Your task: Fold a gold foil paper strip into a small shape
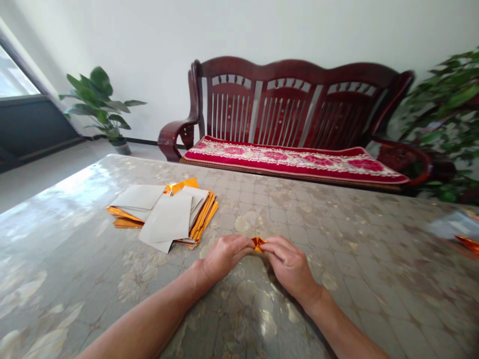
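Observation:
A small folded piece of shiny orange-gold foil paper (258, 244) is pinched between my two hands, just above the table. My left hand (226, 255) grips its left end with the fingers pressed together. On the right end, my right hand (290, 264) pinches it between thumb and fingers. Most of the folded paper is hidden by the fingertips; only its creased middle shows. Left of my hands lies a loose pile of foil paper sheets (168, 217), pale grey on one face and orange-gold on the other.
The table (374, 259) has a patterned, glossy cover. At its right edge lie a clear plastic bag (454, 224) and an orange foil piece (467, 244). Beyond stands a dark red wooden bench (288, 109) with a floral cushion (292, 158). Potted plants (99, 104) flank it.

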{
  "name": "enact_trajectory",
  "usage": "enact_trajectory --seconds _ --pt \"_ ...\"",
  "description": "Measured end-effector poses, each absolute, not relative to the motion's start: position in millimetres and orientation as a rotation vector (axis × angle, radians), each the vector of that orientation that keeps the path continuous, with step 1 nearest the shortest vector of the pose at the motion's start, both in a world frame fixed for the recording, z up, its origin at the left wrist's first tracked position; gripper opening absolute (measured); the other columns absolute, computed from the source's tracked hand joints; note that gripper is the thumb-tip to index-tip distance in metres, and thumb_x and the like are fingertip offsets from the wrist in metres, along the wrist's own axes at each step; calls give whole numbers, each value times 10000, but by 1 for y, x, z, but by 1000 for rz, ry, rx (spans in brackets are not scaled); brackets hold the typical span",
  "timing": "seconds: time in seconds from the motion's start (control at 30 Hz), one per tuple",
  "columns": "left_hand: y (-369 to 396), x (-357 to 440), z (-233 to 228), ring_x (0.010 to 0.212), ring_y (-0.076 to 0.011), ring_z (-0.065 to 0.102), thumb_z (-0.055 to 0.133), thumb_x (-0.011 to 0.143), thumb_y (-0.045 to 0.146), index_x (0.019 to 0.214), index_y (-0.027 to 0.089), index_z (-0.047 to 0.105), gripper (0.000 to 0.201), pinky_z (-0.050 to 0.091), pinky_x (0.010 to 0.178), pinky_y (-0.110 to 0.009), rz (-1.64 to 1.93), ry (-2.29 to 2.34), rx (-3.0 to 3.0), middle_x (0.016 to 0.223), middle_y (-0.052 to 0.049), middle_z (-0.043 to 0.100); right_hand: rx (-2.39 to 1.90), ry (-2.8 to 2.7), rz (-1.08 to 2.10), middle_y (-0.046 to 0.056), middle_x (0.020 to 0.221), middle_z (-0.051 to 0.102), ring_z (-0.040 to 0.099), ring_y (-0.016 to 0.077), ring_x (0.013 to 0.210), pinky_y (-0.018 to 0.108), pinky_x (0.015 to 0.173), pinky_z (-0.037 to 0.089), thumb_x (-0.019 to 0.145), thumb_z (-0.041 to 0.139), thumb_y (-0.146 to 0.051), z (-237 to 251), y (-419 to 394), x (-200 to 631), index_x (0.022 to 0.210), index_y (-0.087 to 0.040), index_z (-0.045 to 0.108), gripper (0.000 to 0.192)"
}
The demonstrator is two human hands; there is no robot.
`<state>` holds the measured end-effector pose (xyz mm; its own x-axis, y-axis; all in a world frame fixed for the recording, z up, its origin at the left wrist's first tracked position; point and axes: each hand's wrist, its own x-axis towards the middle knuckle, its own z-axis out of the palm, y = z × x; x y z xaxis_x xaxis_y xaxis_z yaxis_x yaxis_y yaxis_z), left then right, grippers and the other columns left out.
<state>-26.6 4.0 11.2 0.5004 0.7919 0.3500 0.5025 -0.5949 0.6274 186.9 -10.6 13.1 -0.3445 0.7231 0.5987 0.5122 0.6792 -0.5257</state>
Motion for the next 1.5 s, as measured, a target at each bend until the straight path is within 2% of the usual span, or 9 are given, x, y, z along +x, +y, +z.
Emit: enact_trajectory --seconds 0.27,0.6,0.8,0.93,1.13,1.33,1.5 --pt "1 -21 5 737 -104 665 572 954 213 898 199 685 126 477 702 -171 981 1153 2221 804 7 714 -913 -2115 366 50 1044 695 666 159 947 271 839 548 919 603 -138 16 -11 189 1086 -235 692 213" --pt "0 -21 10 768 -106 676 554 969 235 935 200 687 141 495 732 -174 931 1079 2279 837 4 726 -927 -2042 384 38 980 706 681 152 893 252 792 551 937 606 -190 16 -10 188 1009 -243 720 145" --pt "-2 -22 13 728 -107 656 480 1008 289 896 190 676 246 491 707 -179 901 1045 2413 786 -2 700 -892 -2066 376 37 994 709 679 149 902 252 792 551 942 598 -180 19 -11 188 1032 -246 712 160" --pt "-3 -20 12 717 -103 646 475 1011 290 889 187 663 246 483 700 -177 922 1021 2418 774 3 687 -867 -2089 370 42 1007 708 674 150 911 258 795 552 940 591 -147 19 -12 188 1051 -235 702 181" --pt "-5 -18 12 738 -115 646 467 1008 249 900 187 651 222 480 705 -187 888 1025 2454 792 -2 691 -831 -2141 230 66 1032 708 672 163 931 276 824 555 936 575 -108 22 -15 185 1093 -205 680 212" --pt "-4 -19 14 715 -116 620 447 1006 207 813 180 616 257 466 694 -191 732 1059 2514 756 -2 661 -874 -2201 81 85 951 712 681 180 862 289 774 562 941 556 -117 23 -16 178 1023 -158 696 167" --pt "-3 -18 13 786 -116 658 466 998 207 948 211 641 181 483 742 -189 813 1170 2322 846 -1 699 -963 -2166 238 69 1050 706 677 174 954 287 852 562 955 552 -178 26 -13 184 1114 -204 692 214"
